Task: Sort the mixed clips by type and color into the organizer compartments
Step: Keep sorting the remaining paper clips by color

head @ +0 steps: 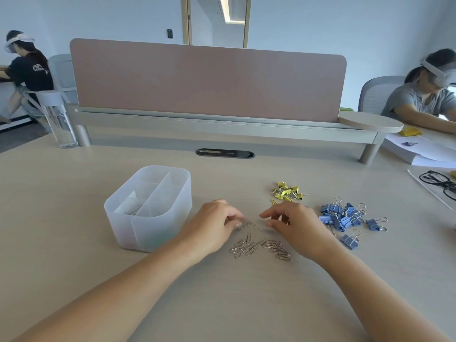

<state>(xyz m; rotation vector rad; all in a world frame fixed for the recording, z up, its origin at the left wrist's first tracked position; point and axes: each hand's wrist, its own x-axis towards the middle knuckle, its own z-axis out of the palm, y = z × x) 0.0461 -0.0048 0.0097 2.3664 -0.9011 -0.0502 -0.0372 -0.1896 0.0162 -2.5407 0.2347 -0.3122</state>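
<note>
Now | silver wire paper clip (253, 224) pinched by left hand (212, 225) on tabletop (222, 297), right of translucent plastic organizer (148, 230) | right hand (298, 225) held loosely spread, nothing gripped | clip judged light, thin, slippery; best nipped by one end.

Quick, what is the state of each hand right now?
Left hand: fingers curled, seems to pinch a paper clip.
Right hand: open, fingers relaxed, holding nothing.
</note>
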